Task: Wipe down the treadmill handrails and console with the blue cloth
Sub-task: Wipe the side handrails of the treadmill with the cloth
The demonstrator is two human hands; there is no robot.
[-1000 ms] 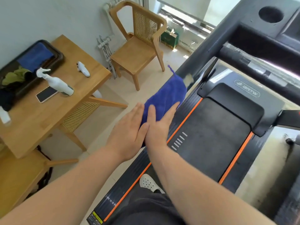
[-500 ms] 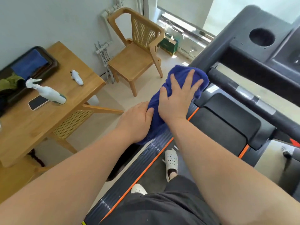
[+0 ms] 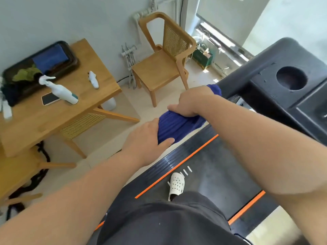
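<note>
The blue cloth (image 3: 177, 127) is wrapped around the treadmill's left handrail (image 3: 235, 87), hiding most of the rail. My left hand (image 3: 146, 138) grips the cloth's near end. My right hand (image 3: 192, 101) is curled over the cloth farther up the rail, toward the console. The black console (image 3: 276, 96) with a round cup hole (image 3: 292, 78) fills the upper right. Below the rail runs the black belt with orange stripes (image 3: 208, 167).
A wooden table (image 3: 58, 117) at left carries a white spray bottle (image 3: 60, 91), a phone (image 3: 50, 98) and a dark tray (image 3: 40, 68) holding cloths. A wooden chair (image 3: 162, 64) stands beyond the rail. My white shoe (image 3: 176, 185) is on the belt.
My right hand has slid farther up the rail with the cloth, from flat on top to curled around it. My left hand followed and closed on the cloth's near end.
</note>
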